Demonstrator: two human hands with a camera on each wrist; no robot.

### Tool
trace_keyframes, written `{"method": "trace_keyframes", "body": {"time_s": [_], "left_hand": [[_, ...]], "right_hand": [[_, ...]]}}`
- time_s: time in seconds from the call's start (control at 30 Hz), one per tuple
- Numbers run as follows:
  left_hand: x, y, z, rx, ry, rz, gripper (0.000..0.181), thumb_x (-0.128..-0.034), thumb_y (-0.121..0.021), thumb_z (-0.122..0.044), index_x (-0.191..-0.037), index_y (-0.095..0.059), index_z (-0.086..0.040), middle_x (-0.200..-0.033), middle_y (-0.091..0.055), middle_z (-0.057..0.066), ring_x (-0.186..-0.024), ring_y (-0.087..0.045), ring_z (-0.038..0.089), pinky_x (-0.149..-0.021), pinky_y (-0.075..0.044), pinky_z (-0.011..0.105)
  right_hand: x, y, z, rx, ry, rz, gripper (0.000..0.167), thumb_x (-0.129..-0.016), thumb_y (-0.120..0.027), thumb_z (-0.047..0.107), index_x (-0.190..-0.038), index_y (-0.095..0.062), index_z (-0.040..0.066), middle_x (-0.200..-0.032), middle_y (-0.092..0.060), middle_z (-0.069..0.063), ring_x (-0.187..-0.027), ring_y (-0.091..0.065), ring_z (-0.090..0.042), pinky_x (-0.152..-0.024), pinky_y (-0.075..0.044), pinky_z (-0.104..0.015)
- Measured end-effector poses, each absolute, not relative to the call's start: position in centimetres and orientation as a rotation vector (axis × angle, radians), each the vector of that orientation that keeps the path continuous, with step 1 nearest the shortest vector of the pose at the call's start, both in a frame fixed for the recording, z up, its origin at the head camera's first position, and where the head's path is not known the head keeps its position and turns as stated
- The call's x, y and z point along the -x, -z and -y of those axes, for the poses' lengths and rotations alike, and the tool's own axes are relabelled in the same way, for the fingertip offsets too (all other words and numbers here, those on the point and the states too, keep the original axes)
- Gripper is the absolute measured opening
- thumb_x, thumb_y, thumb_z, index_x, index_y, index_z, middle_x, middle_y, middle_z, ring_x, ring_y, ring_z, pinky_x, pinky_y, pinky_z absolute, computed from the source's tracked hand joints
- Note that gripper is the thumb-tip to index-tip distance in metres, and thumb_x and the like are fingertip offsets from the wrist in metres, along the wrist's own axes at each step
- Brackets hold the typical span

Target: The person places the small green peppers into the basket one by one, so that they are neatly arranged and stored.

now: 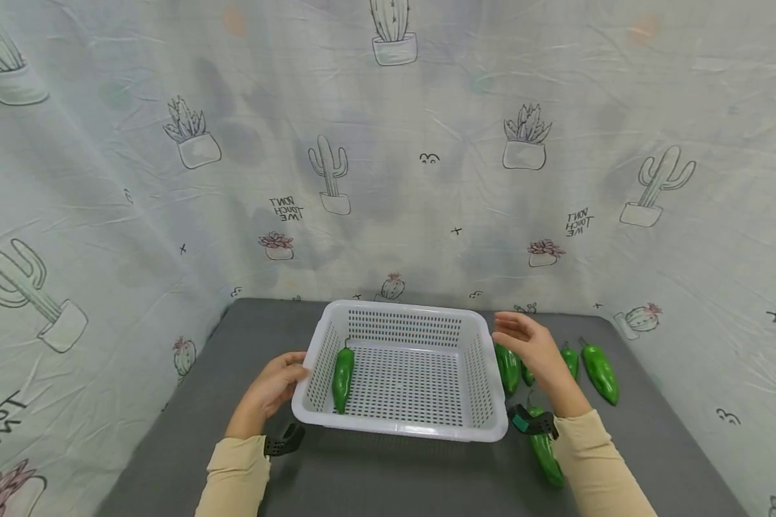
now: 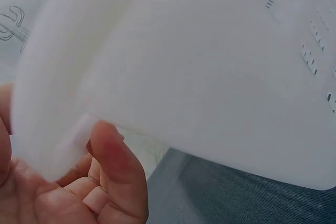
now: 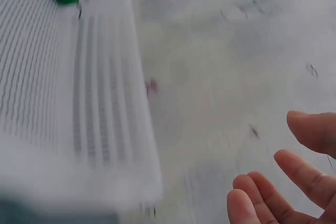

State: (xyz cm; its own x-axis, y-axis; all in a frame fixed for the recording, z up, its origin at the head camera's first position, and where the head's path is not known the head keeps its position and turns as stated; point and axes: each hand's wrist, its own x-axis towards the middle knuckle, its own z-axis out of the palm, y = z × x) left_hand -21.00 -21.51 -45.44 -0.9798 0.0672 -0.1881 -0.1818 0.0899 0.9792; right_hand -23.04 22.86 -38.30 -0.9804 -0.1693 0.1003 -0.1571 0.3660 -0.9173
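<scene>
Here at the lower centre of the frame, my left hand (image 1: 278, 384) is gripping the left rim of this white basket (image 1: 407, 388)! One green pepper (image 1: 343, 380) is lying inside, towards the left. Over on the right, my right hand (image 1: 532, 349) is hovering released beside the rim, and loose peppers (image 1: 600, 373) are lying at the lower right on the grey desk (image 1: 388, 481).

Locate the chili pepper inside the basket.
In the head view, the green chili pepper lies at the left end of the white plastic basket, near the left hand.
</scene>
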Motion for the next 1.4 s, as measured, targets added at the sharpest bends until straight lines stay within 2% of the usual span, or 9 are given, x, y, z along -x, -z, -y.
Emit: {"method": "trace_keyframes", "body": {"time_s": [0.13,0.23,0.5,0.6,0.67,0.73,0.83,0.93,1.4], "left_hand": [[20.9,45.5,21.5,0.119,-1.995,-2.168,0.054,-0.0879,-0.050,-0.002,-0.137,-0.033,0.010,-0.129,-0.049,0.033,-0.104,-0.062,0.033,-0.078,-0.053,0.041],[20.8,45.4,21.6,0.109,-1.991,-2.161,0.054,-0.0881,-0.050,-0.002,-0.138,-0.032,0.011,-0.129,-0.048,0.034,-0.105,-0.061,0.033,-0.078,-0.052,0.042],[20.6,45.4,21.9,0.081,-1.989,-2.164,0.055,-0.0894,-0.049,-0.004,-0.139,-0.030,0.010,-0.131,-0.046,0.034,-0.106,-0.060,0.033,-0.079,-0.052,0.040],[20.7,45.3,21.9,0.077,-1.992,-2.163,0.054,-0.0895,-0.049,-0.004,-0.139,-0.030,0.010,-0.132,-0.046,0.034,-0.106,-0.061,0.033,-0.079,-0.052,0.041],[20.7,45.3,21.9,0.077,-1.992,-2.160,0.054,-0.0897,-0.049,-0.003,-0.139,-0.030,0.010,-0.131,-0.046,0.034,-0.105,-0.061,0.033,-0.079,-0.052,0.040],[20.8,45.3,21.9,0.076,-1.990,-2.158,0.054,-0.0898,-0.048,-0.003,-0.139,-0.030,0.010,-0.132,-0.046,0.034,-0.106,-0.061,0.032,-0.079,-0.052,0.040],[20.8,45.3,21.9,0.082,-1.993,-2.157,0.054,-0.0899,-0.048,-0.003,-0.139,-0.031,0.010,-0.132,-0.046,0.033,-0.105,-0.062,0.031,-0.078,-0.052,0.039],[20.9,45.3,21.9,0.078,-1.992,-2.153,0.054,-0.0899,-0.048,-0.003,-0.139,-0.030,0.010,-0.132,-0.046,0.033,-0.106,-0.061,0.031,-0.079,-0.052,0.039],[21.2,45.6,21.7,0.073,-1.983,-2.156,0.054,-0.0896,-0.048,-0.004,-0.138,-0.031,0.010,-0.132,-0.046,0.033,-0.104,-0.062,0.029,-0.078,-0.052,0.038]], "right_hand": [[20.7,39.7,-26.1,0.188,1.675,-2.700,0.059,-0.094,-0.057,0.034,-0.141,-0.040,0.004,-0.137,-0.047,-0.014,-0.114,-0.052,-0.002,-0.090,-0.045,-0.020],[19.0,40.9,-28.2,0.090,1.634,-2.748,0.058,-0.094,-0.056,0.036,-0.140,-0.041,0.004,-0.130,-0.050,0.002,-0.101,-0.046,0.016,-0.083,-0.044,-0.013],[16.3,43.4,-31.8,-0.170,1.611,-2.703,0.066,-0.091,-0.057,0.043,-0.140,-0.039,0.004,-0.110,-0.045,0.032,-0.092,-0.045,0.022,-0.080,-0.046,-0.017],[15.6,44.3,-32.6,-0.235,1.579,-2.694,0.068,-0.091,-0.058,0.044,-0.140,-0.039,0.001,-0.111,-0.050,0.028,-0.089,-0.044,0.023,-0.079,-0.049,-0.019],[15.2,44.9,-33.0,-0.250,1.511,-2.715,0.069,-0.091,-0.057,0.044,-0.141,-0.038,-0.001,-0.121,-0.056,0.011,-0.087,-0.042,0.024,-0.082,-0.050,-0.025],[15.0,45.4,-33.4,-0.254,1.412,-2.744,0.069,-0.091,-0.057,0.044,-0.141,-0.039,0.000,-0.132,-0.054,-0.009,-0.093,-0.048,0.017,-0.085,-0.051,-0.034],[14.7,46.2,-33.9,-0.213,1.283,-2.743,0.068,-0.093,-0.056,0.043,-0.142,-0.037,0.000,-0.143,-0.039,-0.028,-0.114,-0.056,-0.015,-0.089,-0.047,-0.048],[14.7,46.8,-34.3,-0.166,1.211,-2.708,0.066,-0.093,-0.057,0.039,-0.142,-0.037,0.000,-0.145,-0.032,-0.032,-0.128,-0.036,-0.049,-0.090,-0.046,-0.053],[14.7,48.5,-34.8,-0.102,1.106,-2.700,0.057,-0.088,-0.064,0.022,-0.137,-0.046,-0.001,-0.140,-0.031,-0.038,-0.123,-0.033,-0.059,-0.086,-0.043,-0.060]]}}
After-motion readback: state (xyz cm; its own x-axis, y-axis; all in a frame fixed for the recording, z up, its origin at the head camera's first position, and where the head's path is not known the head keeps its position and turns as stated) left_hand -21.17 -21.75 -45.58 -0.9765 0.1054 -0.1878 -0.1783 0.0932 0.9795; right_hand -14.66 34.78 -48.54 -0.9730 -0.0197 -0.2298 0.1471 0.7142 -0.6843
